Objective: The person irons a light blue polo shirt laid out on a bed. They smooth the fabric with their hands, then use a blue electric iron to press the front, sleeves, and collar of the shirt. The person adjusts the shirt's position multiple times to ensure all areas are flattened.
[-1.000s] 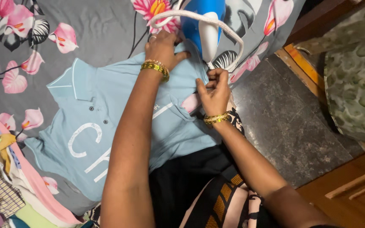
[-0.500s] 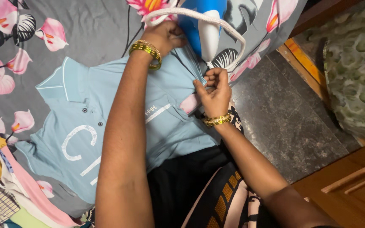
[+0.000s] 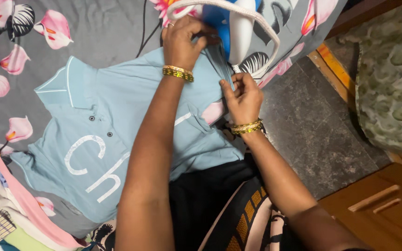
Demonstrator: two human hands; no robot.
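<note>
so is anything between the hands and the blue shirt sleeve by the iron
Nothing visible. The left hand presses straight on the light blue polo shirt beside the blue and white iron, and the right hand pinches the sleeve edge directly. Only bangles sit on the wrists.

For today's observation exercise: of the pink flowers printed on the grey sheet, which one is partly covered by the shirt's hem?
The small pink flower at the lower left, beside the blue shirt: its hem overlaps it, while the others lie uncovered.
</note>
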